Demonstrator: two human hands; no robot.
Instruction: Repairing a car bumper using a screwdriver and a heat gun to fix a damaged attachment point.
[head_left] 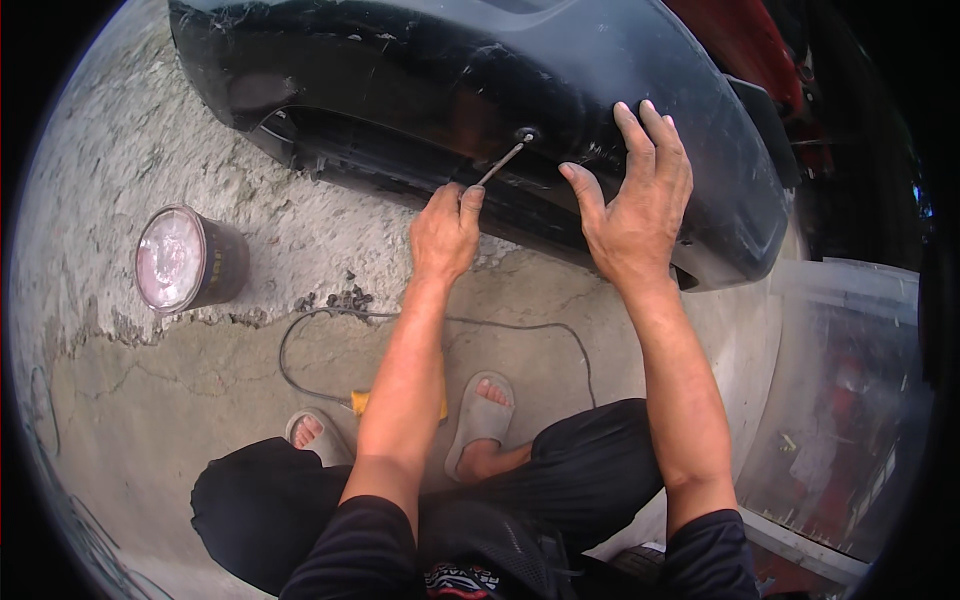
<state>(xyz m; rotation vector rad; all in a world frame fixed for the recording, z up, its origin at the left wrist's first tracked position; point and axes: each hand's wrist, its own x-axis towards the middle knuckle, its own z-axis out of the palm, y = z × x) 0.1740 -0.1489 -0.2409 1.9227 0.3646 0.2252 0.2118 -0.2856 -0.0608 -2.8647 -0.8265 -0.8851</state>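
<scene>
A large black car bumper (400, 60) with scuffs lies across the upper part of the head view. My left hand (446, 232) is closed around a thin metal rod (503, 163), whose handle end is hidden in the fingers. The rod slants up to the right, and its tip meets a small round spot (526, 135) on the bumper, perhaps a hole. My right hand (640, 205) is open, to the right of that spot. Its fingers are stretched out over the bumper and seem to rest on it, with the thumb spread toward the rod.
A dark bucket (220, 262) with a pale, stained lid stands at left on rough concrete. Near it lie small dark crumbs (348, 298). A black cord (500, 322) loops to a yellow object (360, 402) partly behind my left forearm. At right is a translucent panel (830, 400).
</scene>
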